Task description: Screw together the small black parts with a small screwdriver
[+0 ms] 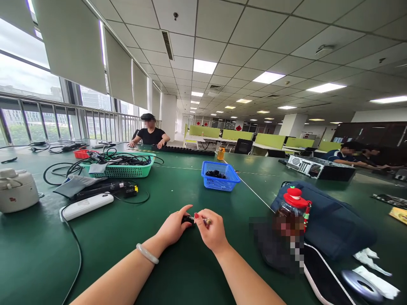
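Note:
Both of my hands meet low in the middle of the green table. My left hand, with a pale bangle on its wrist, is closed round a small black part. My right hand pinches a thin tool with a yellowish tip, held against that black part. A blue basket with several small black parts in it stands just beyond my hands.
A green basket of cables, a white power strip and a white cooker lie to the left. A bottle with a red cap and a dark blue bag sit to the right. One person sits across the table; others are at far right.

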A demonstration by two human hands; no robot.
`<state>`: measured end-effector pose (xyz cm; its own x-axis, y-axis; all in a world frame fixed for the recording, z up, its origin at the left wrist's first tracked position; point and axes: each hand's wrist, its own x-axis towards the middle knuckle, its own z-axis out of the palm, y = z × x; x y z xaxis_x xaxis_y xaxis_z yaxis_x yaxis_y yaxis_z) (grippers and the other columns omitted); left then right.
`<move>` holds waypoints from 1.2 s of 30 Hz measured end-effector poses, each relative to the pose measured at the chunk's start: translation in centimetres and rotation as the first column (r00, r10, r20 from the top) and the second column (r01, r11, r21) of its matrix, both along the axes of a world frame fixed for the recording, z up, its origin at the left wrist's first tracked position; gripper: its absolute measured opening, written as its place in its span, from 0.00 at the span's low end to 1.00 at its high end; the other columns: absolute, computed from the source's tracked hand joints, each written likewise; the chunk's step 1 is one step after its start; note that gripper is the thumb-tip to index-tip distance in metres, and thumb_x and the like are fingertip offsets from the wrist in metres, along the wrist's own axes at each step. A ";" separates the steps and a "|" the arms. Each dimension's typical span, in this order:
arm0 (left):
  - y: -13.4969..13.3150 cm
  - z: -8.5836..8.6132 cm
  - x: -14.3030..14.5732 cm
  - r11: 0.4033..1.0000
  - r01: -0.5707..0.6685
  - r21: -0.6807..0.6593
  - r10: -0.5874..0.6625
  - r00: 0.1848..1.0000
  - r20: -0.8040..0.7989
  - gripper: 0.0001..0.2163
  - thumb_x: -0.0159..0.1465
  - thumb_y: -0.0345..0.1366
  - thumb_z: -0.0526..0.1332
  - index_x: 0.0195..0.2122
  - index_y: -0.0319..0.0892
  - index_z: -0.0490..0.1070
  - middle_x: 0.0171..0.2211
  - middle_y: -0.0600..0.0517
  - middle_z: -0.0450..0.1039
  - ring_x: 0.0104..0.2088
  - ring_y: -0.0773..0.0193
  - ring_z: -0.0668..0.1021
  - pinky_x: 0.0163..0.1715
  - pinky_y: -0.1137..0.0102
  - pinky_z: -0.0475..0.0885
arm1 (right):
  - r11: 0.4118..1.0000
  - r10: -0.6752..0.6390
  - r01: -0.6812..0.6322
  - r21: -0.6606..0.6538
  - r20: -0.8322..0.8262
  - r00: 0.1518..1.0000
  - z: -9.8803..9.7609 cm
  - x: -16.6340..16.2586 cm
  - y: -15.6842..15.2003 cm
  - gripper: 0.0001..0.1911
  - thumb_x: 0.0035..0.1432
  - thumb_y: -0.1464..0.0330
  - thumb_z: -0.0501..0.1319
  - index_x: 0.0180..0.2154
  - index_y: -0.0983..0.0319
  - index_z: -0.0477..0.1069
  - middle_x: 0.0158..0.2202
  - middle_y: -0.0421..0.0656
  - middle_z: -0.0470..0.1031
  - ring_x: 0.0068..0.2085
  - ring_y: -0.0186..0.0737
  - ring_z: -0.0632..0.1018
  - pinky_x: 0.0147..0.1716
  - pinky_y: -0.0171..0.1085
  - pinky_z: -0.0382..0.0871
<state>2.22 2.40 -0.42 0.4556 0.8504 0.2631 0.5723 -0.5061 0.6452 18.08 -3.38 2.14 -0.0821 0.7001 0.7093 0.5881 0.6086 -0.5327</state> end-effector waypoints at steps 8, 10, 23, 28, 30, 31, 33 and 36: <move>0.4 -0.6 -0.2 0.999 -0.029 -0.013 0.029 1.000 -0.005 0.26 0.59 0.33 0.60 0.60 0.45 0.60 0.47 0.49 0.77 0.48 0.57 0.76 0.51 0.65 0.68 | 0.999 -0.032 0.031 -0.011 -0.097 0.995 -0.3 0.0 0.3 0.20 0.66 0.62 0.49 0.24 0.60 0.67 0.23 0.40 0.69 0.26 0.35 0.70 0.28 0.32 0.62; 0.5 -0.6 -0.2 0.999 -0.038 -0.025 0.038 0.999 0.000 0.26 0.59 0.32 0.60 0.60 0.45 0.60 0.47 0.50 0.77 0.49 0.57 0.76 0.52 0.64 0.67 | 0.999 -0.042 0.042 -0.005 -0.135 0.990 -0.3 0.2 0.4 0.18 0.65 0.62 0.49 0.25 0.60 0.67 0.21 0.38 0.67 0.24 0.34 0.68 0.26 0.32 0.60; 0.9 -1.0 -0.4 0.996 -0.075 -0.053 0.077 0.996 0.039 0.29 0.55 0.33 0.64 0.59 0.45 0.62 0.46 0.49 0.76 0.48 0.57 0.76 0.52 0.64 0.67 | 0.998 -0.032 0.025 -0.065 -0.103 0.994 -0.5 0.1 0.7 0.18 0.63 0.64 0.49 0.23 0.60 0.65 0.21 0.37 0.66 0.23 0.33 0.66 0.25 0.31 0.58; 1.1 -1.1 -0.4 0.998 -0.038 -0.047 0.041 0.997 0.065 0.28 0.55 0.32 0.63 0.59 0.45 0.63 0.43 0.51 0.77 0.45 0.59 0.77 0.50 0.65 0.69 | 0.995 -0.055 0.051 -0.090 -0.046 0.997 -0.7 0.0 0.9 0.18 0.64 0.63 0.49 0.24 0.60 0.67 0.21 0.38 0.67 0.23 0.33 0.67 0.25 0.31 0.57; 1.1 -1.1 -0.4 0.998 -0.035 -0.053 0.038 0.997 0.068 0.28 0.55 0.32 0.63 0.59 0.45 0.63 0.42 0.51 0.77 0.44 0.59 0.77 0.49 0.66 0.69 | 0.994 -0.061 0.059 -0.091 -0.011 0.998 -0.8 0.0 0.8 0.17 0.63 0.63 0.50 0.25 0.60 0.67 0.22 0.38 0.68 0.24 0.33 0.67 0.26 0.31 0.57; 1.1 -1.1 -0.3 0.998 -0.034 -0.055 0.038 0.997 0.069 0.28 0.55 0.32 0.63 0.59 0.45 0.63 0.42 0.51 0.77 0.44 0.59 0.77 0.49 0.66 0.69 | 0.994 -0.063 0.063 -0.089 0.011 0.998 -0.8 -0.1 0.8 0.16 0.63 0.64 0.50 0.25 0.60 0.67 0.22 0.38 0.68 0.24 0.33 0.67 0.26 0.31 0.57; 1.2 -1.1 -0.3 0.998 -0.030 -0.055 0.033 0.997 0.070 0.27 0.56 0.32 0.62 0.59 0.45 0.63 0.42 0.51 0.77 0.44 0.60 0.77 0.49 0.66 0.69 | 0.995 -0.060 0.066 -0.073 0.072 0.996 -0.8 -0.1 0.7 0.16 0.63 0.65 0.50 0.25 0.60 0.67 0.22 0.38 0.68 0.24 0.33 0.67 0.26 0.31 0.56; 1.1 -1.0 -0.3 0.998 -0.029 -0.050 0.032 0.997 0.064 0.26 0.57 0.32 0.60 0.59 0.45 0.63 0.43 0.51 0.77 0.43 0.61 0.77 0.48 0.67 0.70 | 0.998 -0.029 0.040 -0.043 0.223 0.974 -0.7 -0.4 0.4 0.18 0.63 0.67 0.50 0.21 0.61 0.64 0.20 0.38 0.66 0.23 0.32 0.65 0.25 0.31 0.54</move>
